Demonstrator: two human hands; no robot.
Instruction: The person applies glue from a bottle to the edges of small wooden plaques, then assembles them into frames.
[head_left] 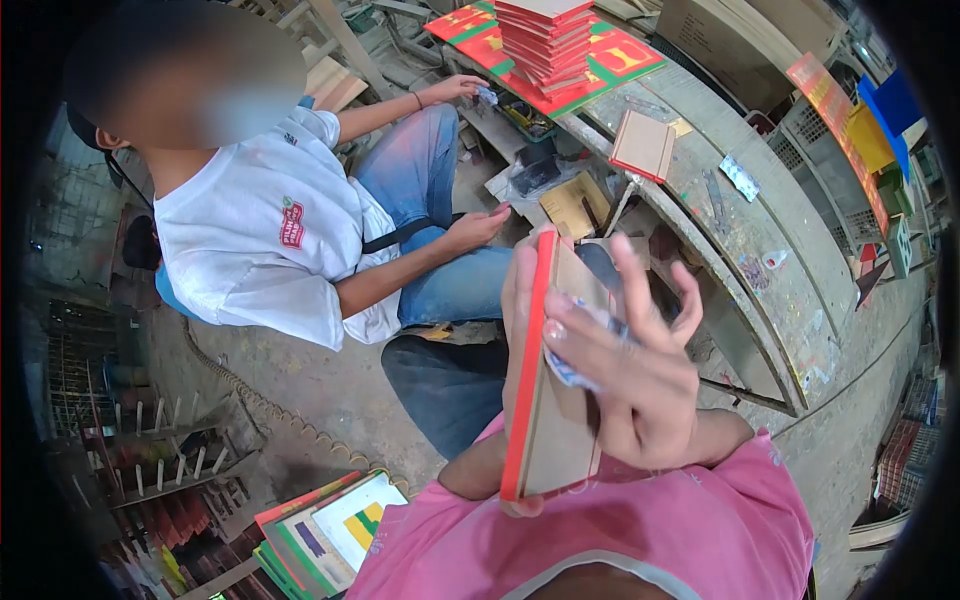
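A wooden panel (pixel 572 330) with a red-painted edge stands tilted in front of my chest. My left hand (pixel 522 300) grips it from behind; part of the fingers shows past the red edge, and the rest is hidden. My right hand (pixel 640 385) is at the panel's brown face, pressing a crumpled white-and-blue cloth (pixel 572 372) against it. Some fingers of this hand are raised and spread, slightly blurred by motion, while others hold the cloth.
A co-worker in a white shirt (pixel 255 255) sits at the left, a small crumpled piece in one hand. On the paint-stained bench (pixel 800 250) are a stack of red-edged panels (pixel 545 50) and a single panel (pixel 643 146). Painted boards (pixel 330 530) lie at lower left.
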